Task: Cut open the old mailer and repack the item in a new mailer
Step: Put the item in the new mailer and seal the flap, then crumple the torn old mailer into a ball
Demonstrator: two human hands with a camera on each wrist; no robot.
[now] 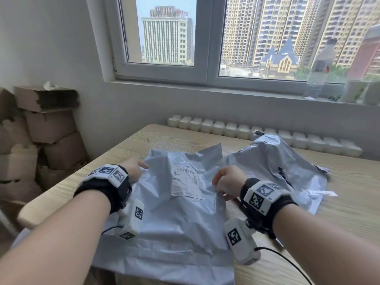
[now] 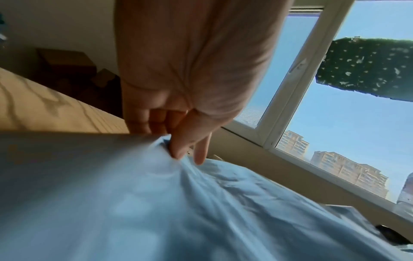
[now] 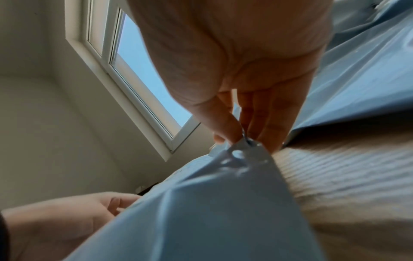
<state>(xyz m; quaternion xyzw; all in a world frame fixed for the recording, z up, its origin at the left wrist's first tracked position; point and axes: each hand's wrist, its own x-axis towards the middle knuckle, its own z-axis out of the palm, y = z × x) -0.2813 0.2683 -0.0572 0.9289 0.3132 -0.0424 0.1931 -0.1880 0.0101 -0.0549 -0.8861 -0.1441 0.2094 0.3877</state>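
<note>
The head camera is looking forward and down from above at the pale wood-grain table point(image 1: 339, 202) and out through the white-framed window point(image 1: 211, 64) on the far wall. The left wrist camera is sitting low and very close, facing along the left hand point(image 2: 190, 84) up toward that window point(image 2: 297, 88). The right wrist camera is likewise peering upward from just above the crinkled grey plastic mailer point(image 3: 212, 203), along the right hand point(image 3: 245, 61). All three are sharing this mailer point(image 1: 174, 212) and the window point(image 3: 138, 79).
</note>
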